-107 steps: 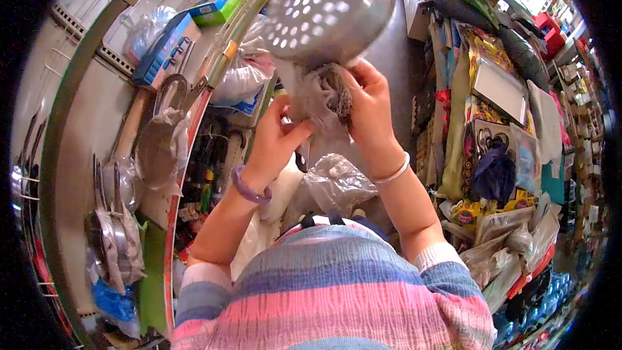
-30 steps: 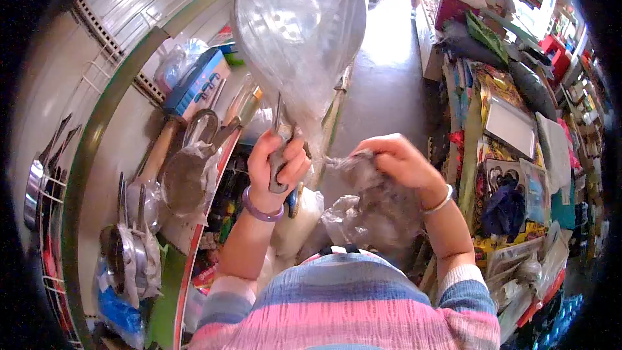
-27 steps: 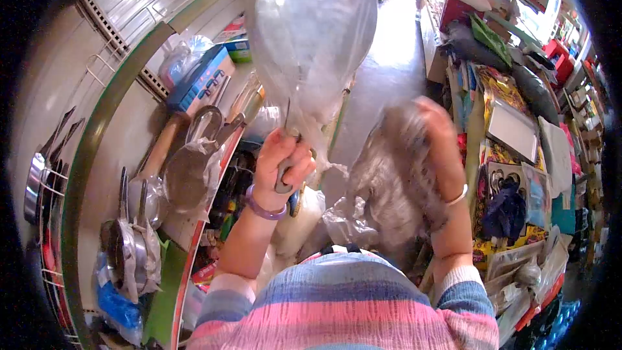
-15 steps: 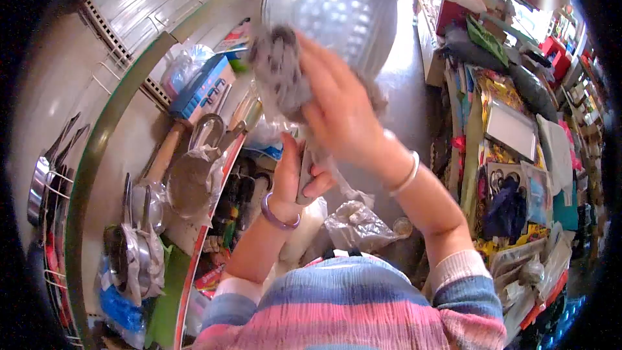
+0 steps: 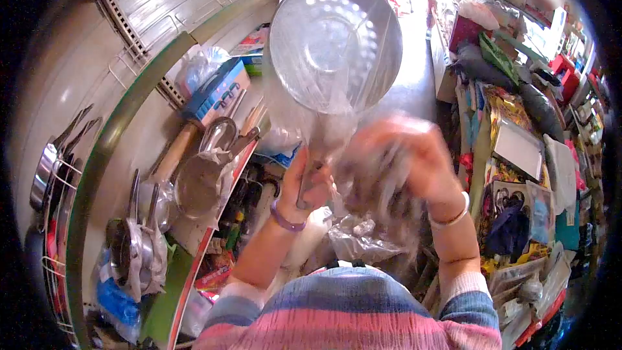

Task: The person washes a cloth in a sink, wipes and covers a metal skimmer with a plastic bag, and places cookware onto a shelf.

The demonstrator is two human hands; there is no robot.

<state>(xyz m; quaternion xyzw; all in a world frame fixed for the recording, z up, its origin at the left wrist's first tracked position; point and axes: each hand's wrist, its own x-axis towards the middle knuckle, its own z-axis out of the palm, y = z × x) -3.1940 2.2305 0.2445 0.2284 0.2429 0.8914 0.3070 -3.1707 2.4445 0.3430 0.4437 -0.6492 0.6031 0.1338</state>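
A round metal strainer (image 5: 334, 42) with a perforated bowl, covered by clear plastic, is held upright at the top centre. My left hand (image 5: 310, 178), with a purple bangle on its wrist, is wrapped round its handle. To the right of the handle, my right hand (image 5: 411, 155), with a pale bangle, grips a crumpled grey, translucent cloth or bag (image 5: 379, 181). Both the hand and the grey material are smeared by motion. Beneath them lies a clear plastic bag (image 5: 363, 236).
On the left, a shelf (image 5: 194, 253) with a red edge holds wrapped pans (image 5: 197, 185) and a blue box (image 5: 217, 91). Wire racks hang on the left wall. At right stands a display of packed goods with a white-framed tray (image 5: 518, 149).
My right hand has moved from in front of the strainer to the right and down, with the grey material. The strainer's bowl shows unobstructed; my left hand keeps its handle.
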